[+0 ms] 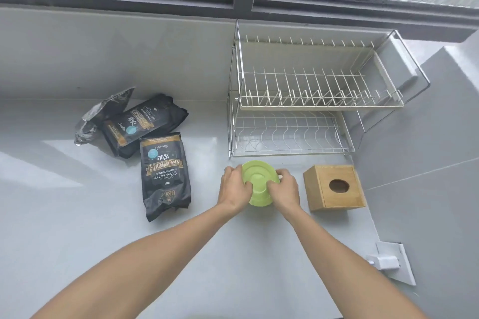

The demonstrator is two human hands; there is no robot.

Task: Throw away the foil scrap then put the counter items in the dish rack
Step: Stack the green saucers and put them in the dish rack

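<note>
A stack of green dishes (258, 180), a plate lying upside down on a bowl, stands on the grey counter (77, 215) just in front of the dish rack. My left hand (234, 186) grips its left side and my right hand (285, 189) grips its right side. The two-tier wire dish rack (311, 101) stands against the back wall with nothing in either tier. A crumpled silvery foil bag (101, 114) lies at the back left of the counter.
Two black coffee bags (166, 173) (145, 122) lie left of the dishes. A wooden tissue box (335, 188) sits right of them, near the side wall. A white wall socket (394, 263) is on the right wall. A window runs above the counter.
</note>
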